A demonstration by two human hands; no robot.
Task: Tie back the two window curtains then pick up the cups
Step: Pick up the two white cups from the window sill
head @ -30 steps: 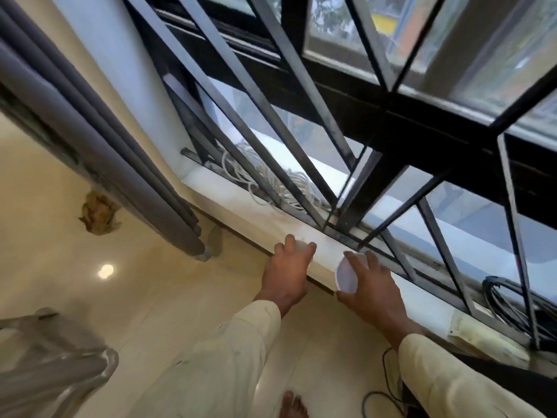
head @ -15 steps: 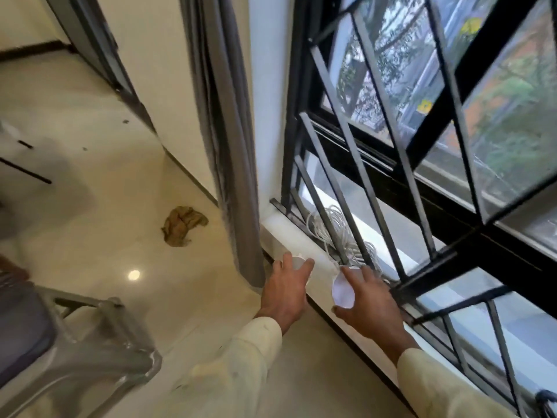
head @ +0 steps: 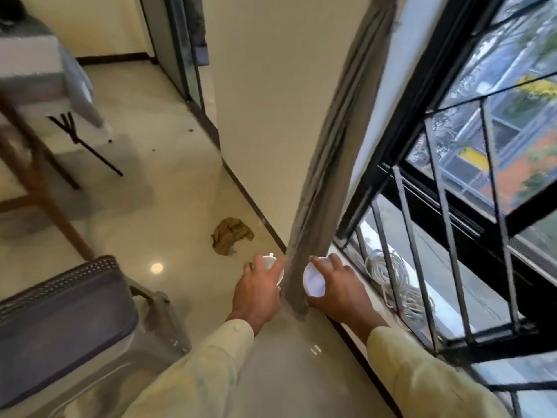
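My left hand (head: 259, 292) grips a white cup (head: 269, 263), mostly hidden under the fingers, held in the air left of the curtain. My right hand (head: 340, 292) holds a second white cup (head: 314, 282) tipped on its side, its open mouth facing me, just above the white window sill (head: 375, 304). A grey curtain (head: 325, 176) hangs gathered in a narrow column between the two hands, its lower end (head: 298, 309) level with my wrists. Only this one curtain is in view.
Black window bars (head: 452, 242) stand along the sill with a coil of white cable (head: 394, 276) behind them. On the glossy floor lies a crumpled brown cloth (head: 230, 235). A grey chair (head: 66, 321) stands at lower left and a covered table (head: 39, 76) at upper left.
Both hands have lifted their cups off the sill and drawn back left. My view has swung left, so the curtain now hangs between the hands and more floor shows.
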